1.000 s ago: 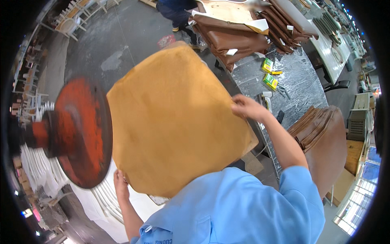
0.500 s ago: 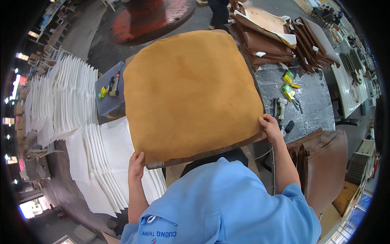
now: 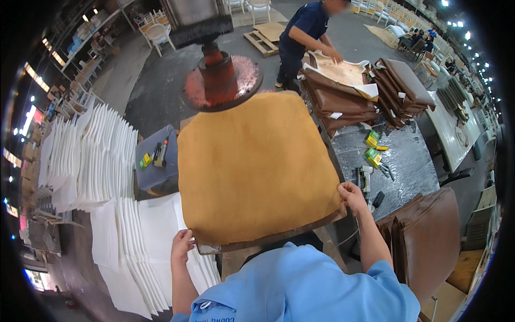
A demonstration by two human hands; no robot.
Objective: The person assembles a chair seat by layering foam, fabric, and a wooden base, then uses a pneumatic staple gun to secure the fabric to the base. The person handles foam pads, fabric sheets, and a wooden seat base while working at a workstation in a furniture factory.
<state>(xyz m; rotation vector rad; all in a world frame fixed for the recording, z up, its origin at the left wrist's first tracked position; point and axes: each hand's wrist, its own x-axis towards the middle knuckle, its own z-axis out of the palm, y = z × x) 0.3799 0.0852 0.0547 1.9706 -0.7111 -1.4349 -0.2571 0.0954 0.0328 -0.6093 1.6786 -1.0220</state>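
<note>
A large tan, suede-like sheet (image 3: 257, 166) with rounded corners lies flat in front of me, over a darker board or pad (image 3: 279, 243) that shows along its near edge. At the sheet's near left corner, my left hand (image 3: 182, 247) pinches the edge between thumb and bent fingers. Farther right, my right hand (image 3: 354, 198) holds the near right edge, its thumb on top and the other fingertips partly hidden. What supports the board is mostly hidden beneath the sheet.
Beyond the sheet hangs a red round press head (image 3: 222, 80). White sheets (image 3: 115, 241) are stacked left, beside a grey pad (image 3: 155, 177) with tools. On the right, a table (image 3: 410, 155) bears a staple gun (image 3: 365, 180) and brown covers (image 3: 340, 99); a co-worker (image 3: 308, 32) bends over them.
The view has tilted up, showing more of the press and the co-worker, whose hand is at the brown covers. Both my hands stay at the sheet's near edges.
</note>
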